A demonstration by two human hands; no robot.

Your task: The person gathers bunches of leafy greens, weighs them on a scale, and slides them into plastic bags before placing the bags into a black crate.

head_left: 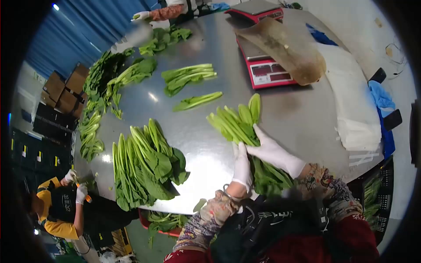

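- Nearest the camera were the wearer's dark apron [267, 223] and patterned sleeves [204, 223].
- Both gloved hands closed on a bundle of leafy greens [231, 123] over the table's near side, stems pointing away, leaves towards the body. The left hand [241, 166] pressed its fingers, straight and close together, against one side; the right hand [276, 153] pinched the other, thumb apart from the fingers. How firm the grip was could not be told.
- The stem ends fanned unevenly, so a loose squeeze might have let inner stems slip out.
- To the left lay a large pile of greens [144, 166]; a bumped forearm could have pushed its leaves off the metal table [193, 131].
- Beyond were two smaller bunches [189, 79] [198, 101] and a red scale [269, 73], partly covered by a curved brown sheet [285, 48] that, if knocked, might have slid.
- Far left, a co-worker in yellow sleeves [55, 199] worked with gloved hands.
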